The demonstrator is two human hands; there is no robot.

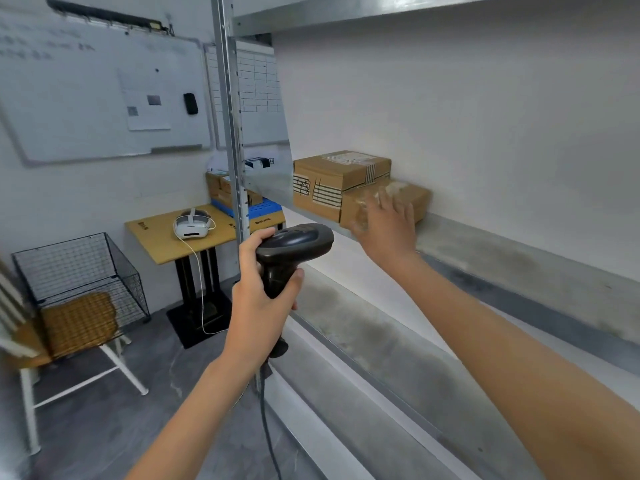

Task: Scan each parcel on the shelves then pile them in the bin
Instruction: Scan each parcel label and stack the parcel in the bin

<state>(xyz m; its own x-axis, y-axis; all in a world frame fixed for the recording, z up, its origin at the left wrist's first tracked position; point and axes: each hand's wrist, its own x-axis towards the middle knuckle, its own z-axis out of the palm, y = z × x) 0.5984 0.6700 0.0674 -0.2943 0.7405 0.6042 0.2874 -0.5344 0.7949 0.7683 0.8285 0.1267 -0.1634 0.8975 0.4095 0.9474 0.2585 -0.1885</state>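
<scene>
R forearm runs up from the near right corner to the right hand (386, 223), fingers spread, blurred, in front of the lower cardboard parcel (412, 199); contact can't be told. That parcel sits on the metal shelf (519, 268), far end, w/ a larger taped parcel (341, 178) touching it on the left. Wire bin (79, 271) stands far left on the floor, behind a wooden chair (74, 327). Left hand (258, 299) grips the black barcode scanner (292, 249) by its handle, cable hanging down. White headset (191, 224) lies on the small table (162, 244).
</scene>
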